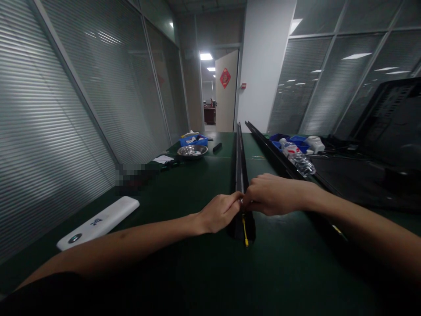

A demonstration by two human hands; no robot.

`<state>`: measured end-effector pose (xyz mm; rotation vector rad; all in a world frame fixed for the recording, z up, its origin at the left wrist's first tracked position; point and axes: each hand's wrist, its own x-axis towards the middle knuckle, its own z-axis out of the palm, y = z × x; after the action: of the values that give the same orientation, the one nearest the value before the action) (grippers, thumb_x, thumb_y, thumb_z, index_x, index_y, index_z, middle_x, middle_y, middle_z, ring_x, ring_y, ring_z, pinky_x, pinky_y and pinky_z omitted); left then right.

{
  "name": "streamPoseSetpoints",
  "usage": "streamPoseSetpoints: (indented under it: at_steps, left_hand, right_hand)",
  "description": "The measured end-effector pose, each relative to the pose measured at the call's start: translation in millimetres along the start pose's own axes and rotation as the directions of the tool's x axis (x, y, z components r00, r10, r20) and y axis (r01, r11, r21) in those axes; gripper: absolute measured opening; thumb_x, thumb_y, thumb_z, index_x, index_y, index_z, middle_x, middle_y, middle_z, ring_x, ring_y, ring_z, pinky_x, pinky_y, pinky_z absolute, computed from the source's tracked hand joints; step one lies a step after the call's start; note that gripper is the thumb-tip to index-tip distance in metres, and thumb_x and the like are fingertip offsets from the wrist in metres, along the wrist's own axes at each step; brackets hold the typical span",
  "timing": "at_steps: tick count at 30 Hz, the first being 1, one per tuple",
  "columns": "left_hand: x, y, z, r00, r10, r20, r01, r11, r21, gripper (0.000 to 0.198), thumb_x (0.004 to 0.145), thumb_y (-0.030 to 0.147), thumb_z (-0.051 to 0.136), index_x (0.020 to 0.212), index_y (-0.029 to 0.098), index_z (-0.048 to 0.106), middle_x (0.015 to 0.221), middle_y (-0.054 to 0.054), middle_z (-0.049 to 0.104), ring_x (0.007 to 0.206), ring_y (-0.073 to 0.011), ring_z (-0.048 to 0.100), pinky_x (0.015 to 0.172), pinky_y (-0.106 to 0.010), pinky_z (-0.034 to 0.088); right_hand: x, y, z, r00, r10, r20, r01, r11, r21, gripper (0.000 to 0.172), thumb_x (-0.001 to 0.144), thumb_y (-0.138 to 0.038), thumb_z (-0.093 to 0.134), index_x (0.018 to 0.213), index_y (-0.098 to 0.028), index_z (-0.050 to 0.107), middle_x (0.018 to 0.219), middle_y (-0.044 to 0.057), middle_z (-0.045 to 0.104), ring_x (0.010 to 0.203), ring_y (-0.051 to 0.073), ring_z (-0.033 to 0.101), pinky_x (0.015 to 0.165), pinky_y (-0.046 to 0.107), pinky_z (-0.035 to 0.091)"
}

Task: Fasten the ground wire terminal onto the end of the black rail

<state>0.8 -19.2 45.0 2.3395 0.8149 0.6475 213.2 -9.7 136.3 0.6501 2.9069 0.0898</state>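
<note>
A long black channel-shaped bar (240,171) lies lengthwise on the green table, its near end in front of me. Over that end my left hand (219,213) and my right hand (267,194) meet, fingertips pinched close together. Something small and shiny shows between them, too little of it visible to name. Just below the fingers, a yellow cable (245,232) with a plug-like tip runs out along the bar's near end. To the right, partly behind my right forearm, a second black bar (274,151) lies at a slant.
A white oblong case (98,223) lies on the left. Farther back are a steel bowl (192,152) of small parts and a blue bin (194,140). Plastic bottles (297,158) and blue trays stand at right, beside a large dark screen-like panel (391,118).
</note>
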Motion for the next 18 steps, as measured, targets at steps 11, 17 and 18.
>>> streamPoseSetpoints:
  at_steps: [11,17,18]
  left_hand:
    - [-0.6,-3.7,0.5,0.999,0.036,0.009,-0.036,0.999,0.011,0.031,0.109,0.03,0.032,0.113,0.014,0.057,0.09,-0.005,0.065,0.074,-0.015,0.062,0.068,-0.025,0.049]
    - [-0.6,-5.7,1.0,0.999,0.052,0.012,-0.052,0.999,-0.012,0.033,0.11,0.031,0.03,0.116,0.013,0.057,0.087,-0.003,0.063,0.07,-0.014,0.06,0.066,-0.025,0.047]
    - [-0.6,-5.5,1.2,0.999,0.051,0.012,-0.051,0.999,-0.006,0.033,0.11,0.03,0.03,0.116,0.014,0.058,0.087,-0.003,0.063,0.071,-0.0141,0.06,0.066,-0.025,0.047]
  right_hand:
    - [-2.2,0.4,-7.6,1.0,0.019,-0.017,-0.018,0.999,0.043,0.025,0.098,-0.023,0.056,0.103,-0.026,0.08,0.081,0.002,0.075,0.072,0.017,0.066,0.064,0.03,0.035]
    - [-4.0,3.5,-8.1,0.999,0.033,0.009,-0.034,0.998,0.057,0.022,0.099,-0.025,0.057,0.103,-0.025,0.079,0.08,0.002,0.074,0.074,0.017,0.065,0.066,0.031,0.037]
    - [-5.1,4.2,-7.4,0.999,0.032,0.012,-0.033,0.998,0.061,0.022,0.099,-0.026,0.056,0.103,-0.024,0.078,0.081,0.002,0.074,0.074,0.017,0.065,0.066,0.031,0.037]
